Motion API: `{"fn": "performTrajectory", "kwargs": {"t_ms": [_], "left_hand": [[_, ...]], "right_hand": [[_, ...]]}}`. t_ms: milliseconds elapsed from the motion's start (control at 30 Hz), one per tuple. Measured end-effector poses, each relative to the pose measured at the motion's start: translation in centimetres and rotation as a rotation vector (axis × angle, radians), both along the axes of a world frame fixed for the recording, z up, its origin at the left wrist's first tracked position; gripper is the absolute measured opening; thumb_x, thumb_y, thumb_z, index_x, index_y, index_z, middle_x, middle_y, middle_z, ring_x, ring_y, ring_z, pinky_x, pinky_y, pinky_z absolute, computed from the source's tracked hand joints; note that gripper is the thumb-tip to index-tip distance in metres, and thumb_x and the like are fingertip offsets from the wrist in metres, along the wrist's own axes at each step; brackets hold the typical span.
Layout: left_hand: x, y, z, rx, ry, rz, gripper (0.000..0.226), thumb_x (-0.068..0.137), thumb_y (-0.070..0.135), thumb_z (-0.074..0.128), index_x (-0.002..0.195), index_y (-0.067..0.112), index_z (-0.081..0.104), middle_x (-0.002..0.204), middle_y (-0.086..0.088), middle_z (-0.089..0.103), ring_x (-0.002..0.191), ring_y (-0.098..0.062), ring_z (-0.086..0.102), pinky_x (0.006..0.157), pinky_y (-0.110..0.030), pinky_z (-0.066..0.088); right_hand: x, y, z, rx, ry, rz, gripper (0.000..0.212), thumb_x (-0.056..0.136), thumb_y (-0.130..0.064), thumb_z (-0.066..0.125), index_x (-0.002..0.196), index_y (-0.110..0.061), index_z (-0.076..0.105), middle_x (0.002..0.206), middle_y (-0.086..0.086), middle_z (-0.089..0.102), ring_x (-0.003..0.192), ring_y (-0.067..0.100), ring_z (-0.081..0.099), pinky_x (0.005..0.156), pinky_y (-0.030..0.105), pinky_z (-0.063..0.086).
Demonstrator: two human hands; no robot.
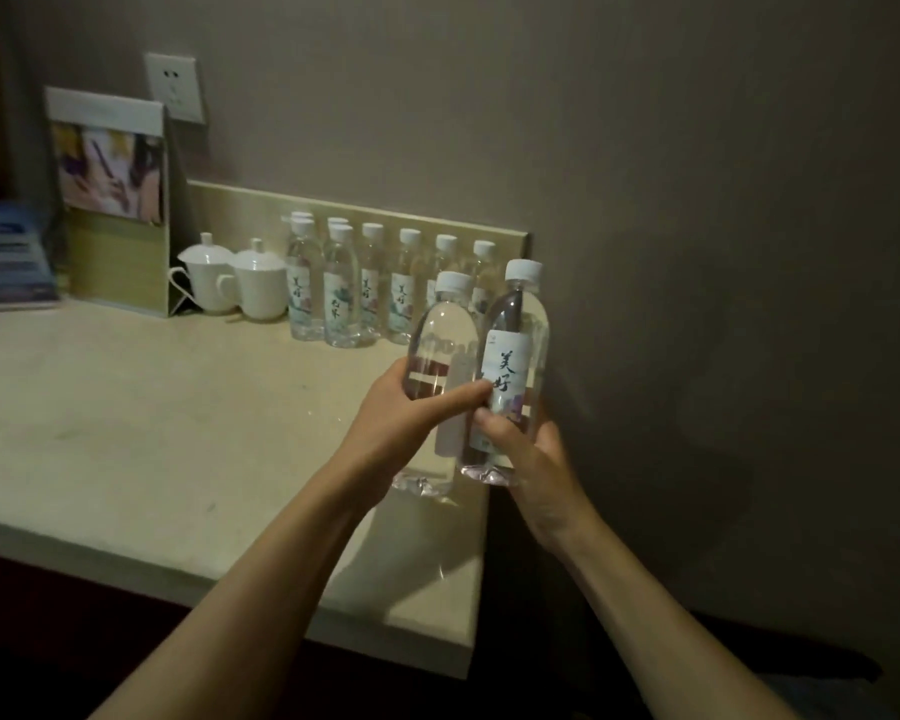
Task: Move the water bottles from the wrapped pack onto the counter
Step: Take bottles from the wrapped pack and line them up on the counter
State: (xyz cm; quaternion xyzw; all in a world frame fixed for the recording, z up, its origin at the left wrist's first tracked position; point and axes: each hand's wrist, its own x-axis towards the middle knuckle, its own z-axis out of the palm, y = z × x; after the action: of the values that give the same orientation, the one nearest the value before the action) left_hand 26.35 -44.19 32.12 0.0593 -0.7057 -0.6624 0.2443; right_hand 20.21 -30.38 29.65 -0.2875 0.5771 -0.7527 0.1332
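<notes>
Dim room, soft blur, dark lower edge

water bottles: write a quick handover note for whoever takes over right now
Left hand: holding the left bottle, label turned away.
Right hand: holding the right bottle, label facing the camera.
Both bottles are held upright, side by side, above the counter's right end, not yet set down.
Done: a row of bottles stands by the back wall, beside two white cups.
Left: set these two down by the row. The wrapped pack is out of view, so the remaining count is unknown.
</notes>
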Motion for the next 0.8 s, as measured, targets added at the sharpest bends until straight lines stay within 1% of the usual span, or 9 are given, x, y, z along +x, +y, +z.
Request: {"fn": "performTrajectory", "kwargs": {"t_ms": [100, 233, 333, 433, 533, 600, 633, 700, 800], "left_hand": [[-1.3, -3.3, 0.1, -0.058, -0.001, -0.018, 0.046, 0.073, 0.039, 0.082, 0.108, 0.017, 0.065, 0.095, 0.0, 0.076, 0.081, -0.006, 0.073, 0.058, -0.007, 0.05], [-3.7, -7.6, 0.5, -0.139, -0.006, 0.0, 0.037, 0.076, 0.039, 0.079, 0.106, 0.021, 0.066, 0.095, 0.001, 0.075, 0.087, -0.011, 0.071, 0.066, -0.018, 0.053], [-5.5, -10.1, 0.5, -0.173, 0.011, -0.023, 0.048, 0.076, 0.039, 0.078, 0.116, 0.023, 0.059, 0.1, 0.002, 0.073, 0.09, -0.007, 0.072, 0.072, -0.022, 0.057], [-7.0, -11.7, -0.2, -0.177, 0.018, -0.009, 0.052, 0.078, 0.038, 0.079, 0.12, 0.021, 0.053, 0.103, 0.002, 0.07, 0.09, -0.003, 0.071, 0.071, -0.021, 0.057], [-8.4, -13.3, -1.1, -0.18, 0.006, -0.012, 0.052, 0.078, 0.028, 0.081, 0.12, 0.021, 0.051, 0.103, 0.005, 0.072, 0.095, -0.004, 0.07, 0.088, -0.031, 0.055], [-9.5, -14.3, -1.5, -0.188, 0.003, -0.049, 0.049, 0.079, 0.024, 0.08, 0.119, 0.021, 0.051, 0.106, 0.006, 0.072, 0.104, -0.007, 0.068, 0.098, -0.035, 0.05], [-10.0, -14.8, -1.5, -0.206, 0.003, -0.071, 0.046, 0.08, 0.024, 0.079, 0.117, 0.023, 0.052, 0.108, 0.007, 0.071, 0.107, -0.006, 0.066, 0.1, -0.034, 0.047], [-10.8, -15.6, -1.4, -0.235, 0.003, -0.12, 0.04, 0.081, 0.027, 0.077, 0.114, 0.026, 0.055, 0.108, 0.01, 0.07, 0.107, -0.004, 0.064, 0.098, -0.033, 0.046], [-11.8, -16.9, -1.5, -0.214, -0.01, -0.192, 0.041, 0.079, 0.031, 0.076, 0.117, 0.029, 0.06, 0.11, 0.009, 0.071, 0.105, -0.008, 0.066, 0.096, -0.035, 0.05]], "right_hand": [[-1.7, -2.7, 0.1, 0.045, 0.019, 0.037, 0.035, 0.077, -0.023, 0.069, 0.111, -0.023, 0.067, 0.104, 0.014, 0.074, 0.097, 0.032, 0.072, 0.08, 0.039, 0.061], [-4.5, -6.3, 0.7, 0.121, 0.038, 0.041, 0.028, 0.071, -0.031, 0.073, 0.097, -0.042, 0.071, 0.101, 0.01, 0.074, 0.094, 0.027, 0.073, 0.083, 0.041, 0.06], [-6.9, -8.4, 0.7, 0.188, 0.019, 0.045, 0.042, 0.067, -0.035, 0.078, 0.107, -0.035, 0.067, 0.097, 0.0, 0.076, 0.091, 0.018, 0.074, 0.078, 0.036, 0.06], [-9.0, -9.9, 0.4, 0.239, 0.027, 0.02, 0.044, 0.074, -0.024, 0.081, 0.115, -0.027, 0.064, 0.098, -0.001, 0.076, 0.09, 0.014, 0.074, 0.075, 0.03, 0.06], [-10.7, -11.4, -0.1, 0.267, 0.014, -0.03, 0.045, 0.077, -0.014, 0.079, 0.119, -0.021, 0.061, 0.097, 0.004, 0.076, 0.088, 0.016, 0.074, 0.075, 0.031, 0.06], [-11.5, -12.3, -0.3, 0.281, 0.013, -0.06, 0.042, 0.077, -0.014, 0.077, 0.115, -0.024, 0.061, 0.09, -0.001, 0.077, 0.082, 0.012, 0.074, 0.065, 0.023, 0.057], [-11.8, -12.8, -0.4, 0.285, 0.013, -0.075, 0.04, 0.077, -0.016, 0.077, 0.111, -0.028, 0.06, 0.088, -0.003, 0.077, 0.081, 0.011, 0.074, 0.063, 0.022, 0.056], [-12.4, -13.4, -0.8, 0.291, 0.01, -0.108, 0.041, 0.073, -0.02, 0.077, 0.109, -0.03, 0.059, 0.09, -0.002, 0.077, 0.082, 0.012, 0.074, 0.067, 0.027, 0.059], [-13.0, -14.3, -1.1, 0.303, 0.002, -0.167, 0.054, 0.069, -0.024, 0.077, 0.119, -0.021, 0.058, 0.098, 0.003, 0.076, 0.09, 0.017, 0.074, 0.082, 0.041, 0.06]]}}
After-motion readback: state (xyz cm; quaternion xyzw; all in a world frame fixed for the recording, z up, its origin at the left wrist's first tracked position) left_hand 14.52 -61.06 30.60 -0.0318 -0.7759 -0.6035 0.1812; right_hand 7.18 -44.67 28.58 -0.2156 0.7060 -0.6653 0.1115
